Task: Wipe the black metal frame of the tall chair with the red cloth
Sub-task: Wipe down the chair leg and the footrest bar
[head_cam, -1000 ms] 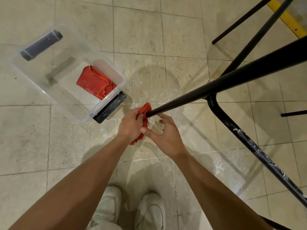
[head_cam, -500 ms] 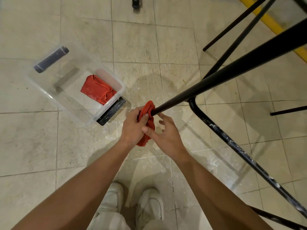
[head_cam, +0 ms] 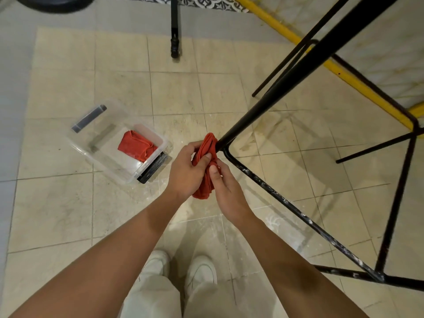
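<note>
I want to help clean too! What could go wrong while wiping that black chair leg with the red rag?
1. The red cloth is bunched between the left hand and right hand, so it might slip off the chair leg.
2. The lower bar has white flecks that could be missed.
3. The clear box sits on the floor near the feet, so a step back might kick it.
</note>
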A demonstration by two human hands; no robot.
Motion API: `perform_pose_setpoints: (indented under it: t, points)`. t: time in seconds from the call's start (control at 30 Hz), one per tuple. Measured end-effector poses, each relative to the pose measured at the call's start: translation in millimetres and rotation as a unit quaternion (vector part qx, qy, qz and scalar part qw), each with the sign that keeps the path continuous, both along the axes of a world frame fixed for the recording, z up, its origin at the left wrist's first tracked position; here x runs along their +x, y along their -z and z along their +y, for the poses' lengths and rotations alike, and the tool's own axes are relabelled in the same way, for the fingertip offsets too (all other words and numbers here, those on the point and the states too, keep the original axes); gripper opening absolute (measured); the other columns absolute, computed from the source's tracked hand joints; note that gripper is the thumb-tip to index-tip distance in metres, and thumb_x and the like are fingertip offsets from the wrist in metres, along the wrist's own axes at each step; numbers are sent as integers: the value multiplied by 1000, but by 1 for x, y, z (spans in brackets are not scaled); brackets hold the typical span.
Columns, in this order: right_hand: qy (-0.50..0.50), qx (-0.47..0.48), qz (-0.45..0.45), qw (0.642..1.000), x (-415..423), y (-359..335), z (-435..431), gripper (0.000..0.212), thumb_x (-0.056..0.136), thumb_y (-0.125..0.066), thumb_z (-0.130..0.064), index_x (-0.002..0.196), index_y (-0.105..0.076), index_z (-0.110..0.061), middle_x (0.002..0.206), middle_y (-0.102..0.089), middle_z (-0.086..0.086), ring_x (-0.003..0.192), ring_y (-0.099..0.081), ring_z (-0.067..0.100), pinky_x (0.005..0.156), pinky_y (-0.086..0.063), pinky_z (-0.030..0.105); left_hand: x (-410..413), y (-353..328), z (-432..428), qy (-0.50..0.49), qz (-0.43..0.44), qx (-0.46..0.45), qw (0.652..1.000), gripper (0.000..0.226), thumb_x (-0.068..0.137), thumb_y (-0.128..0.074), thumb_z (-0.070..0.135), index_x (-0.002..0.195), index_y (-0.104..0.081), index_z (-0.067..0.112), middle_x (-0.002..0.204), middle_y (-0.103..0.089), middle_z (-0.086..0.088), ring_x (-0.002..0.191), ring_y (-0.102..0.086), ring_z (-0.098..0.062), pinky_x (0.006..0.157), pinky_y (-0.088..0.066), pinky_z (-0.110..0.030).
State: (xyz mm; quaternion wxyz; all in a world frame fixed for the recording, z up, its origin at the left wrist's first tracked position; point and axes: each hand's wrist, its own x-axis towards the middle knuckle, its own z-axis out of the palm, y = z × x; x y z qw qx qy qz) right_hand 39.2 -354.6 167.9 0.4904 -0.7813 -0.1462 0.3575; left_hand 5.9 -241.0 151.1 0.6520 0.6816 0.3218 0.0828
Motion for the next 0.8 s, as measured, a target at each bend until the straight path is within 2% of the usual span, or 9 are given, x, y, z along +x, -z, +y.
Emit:
perform_pose_setpoints:
  t: [0.1, 0.23, 0.37, 0.47, 0.63, 0.7, 0.8]
  points:
    - [7, 13, -1, 1000, -1, -7, -1, 45, 97, -33, -44, 140, -35, -33, 128, -49, -19, 114, -46, -11, 91, -37, 7, 2, -9, -4, -16, -14, 8, 1000, 25, 92, -56, 21, 115, -58, 30, 113, -63, 6, 104, -61, -13, 96, -49, -37]
    - [9, 23, 3, 1000, -4, -10, -3, 46, 97, -34, -42, 142, -32, -32, 128, -46, -21, 113, -44, -16, 89, -36, 2, 3, -12, -10, -37, -23, 27, 999, 23, 92, -56, 20, 114, -57, 29, 108, -65, 4, 99, -62, -11, 92, -50, -33]
    - [8, 15, 16, 1000, -4, -5, -7, 44, 98, -34, -42, 141, -36, -31, 117, -47, -30, 107, -45, -17, 86, -37, 4, 4, -4, -10, -34, 1, 30, 999, 20, 94, -54, 19, 112, -56, 28, 97, -63, 11, 90, -59, -4, 81, -45, -19]
    - [7, -16, 21, 1000, -5, 0, -8, 43, 98, -34, -42, 139, -39, -28, 115, -51, -19, 105, -48, -7, 81, -36, 5, 4, 2, -6, -26, 50, 22, 998, 19, 95, -51, 18, 112, -54, 26, 88, -56, 20, 81, -53, 4, 71, -38, -9]
    - [45, -57, 23, 997, -9, 9, 0, 43, 98, -38, -41, 138, -38, -24, 95, -57, -14, 91, -57, 1, 79, -42, 14, -1, 5, -4, -65, 89, -41, 993, 20, 94, -55, 22, 113, -47, 18, 88, -54, 14, 82, -56, -5, 68, -42, -17]
    - [48, -57, 31, 997, -12, 10, 5, 41, 98, -40, -38, 137, -39, -25, 104, -61, -6, 98, -60, 10, 82, -46, 19, -8, 3, -6, -65, 110, -64, 990, 21, 93, -57, 23, 110, -46, 16, 85, -55, 9, 77, -57, -5, 64, -42, -17]
    - [36, -30, 42, 998, -17, 8, 12, 37, 99, -43, -30, 135, -42, -25, 122, -58, -2, 111, -57, 12, 94, -47, 26, -18, 1, -6, -47, 133, -106, 984, 22, 92, -57, 29, 109, -52, 17, 89, -61, 2, 82, -61, -11, 71, -47, -23]
